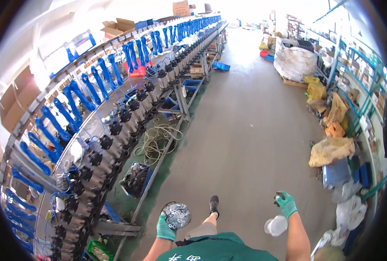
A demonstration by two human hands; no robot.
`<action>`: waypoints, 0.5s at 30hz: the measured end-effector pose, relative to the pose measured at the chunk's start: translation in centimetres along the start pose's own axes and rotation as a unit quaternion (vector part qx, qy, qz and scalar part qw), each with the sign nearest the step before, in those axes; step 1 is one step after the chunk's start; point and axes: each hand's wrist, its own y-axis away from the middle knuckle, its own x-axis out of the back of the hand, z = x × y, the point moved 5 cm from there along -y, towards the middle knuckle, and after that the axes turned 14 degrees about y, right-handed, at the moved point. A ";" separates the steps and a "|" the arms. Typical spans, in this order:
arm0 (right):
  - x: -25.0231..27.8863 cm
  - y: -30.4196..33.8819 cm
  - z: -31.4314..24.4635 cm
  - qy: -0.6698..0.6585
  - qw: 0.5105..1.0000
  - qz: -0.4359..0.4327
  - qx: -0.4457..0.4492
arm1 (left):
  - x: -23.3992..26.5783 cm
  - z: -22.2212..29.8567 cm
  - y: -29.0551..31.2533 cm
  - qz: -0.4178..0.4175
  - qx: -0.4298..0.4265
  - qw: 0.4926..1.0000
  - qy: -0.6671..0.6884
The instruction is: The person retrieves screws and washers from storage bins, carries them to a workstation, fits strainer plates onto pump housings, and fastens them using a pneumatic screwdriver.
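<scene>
The left hand [165, 228], in a green glove, grips the edge of a round dish [175, 202]; the dish is out in front, low on the left, and is full of small grey bits [177, 214]; the right hand [287, 204], gloved too, is out to the side, with its fingers loose and a bit bent, and looks to hold nothing; a white tub [277, 225] is just beside the right arm, but I cannot tell what it rests on; one shoe [214, 205] is ahead; if the dish tips, bits could spill, since just one hand has it; it could also bump the metal rack [146, 191] on the left; past that lie a looped hose [156, 141], black-topped machines [115, 127] and blue cords [100, 82]; far off sits a big wrapped pile [294, 61].
</scene>
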 end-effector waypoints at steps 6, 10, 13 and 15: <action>1.2 -11.4 17.0 0.298 0.942 -0.112 -0.104 | -16.8 -5.8 -19.8 -0.013 -0.003 0.999 -0.042; 2.8 -12.1 17.9 0.231 0.882 -0.185 -0.368 | -27.0 -9.1 -33.1 -0.006 0.000 0.998 -0.069; 3.8 -19.6 16.0 0.214 0.865 -0.197 -0.409 | -35.0 -11.8 -43.0 -0.001 -0.013 0.997 -0.076; 4.4 -27.7 15.5 0.198 0.865 -0.193 -0.418 | -39.4 -14.4 -48.8 -0.006 -0.022 0.995 -0.097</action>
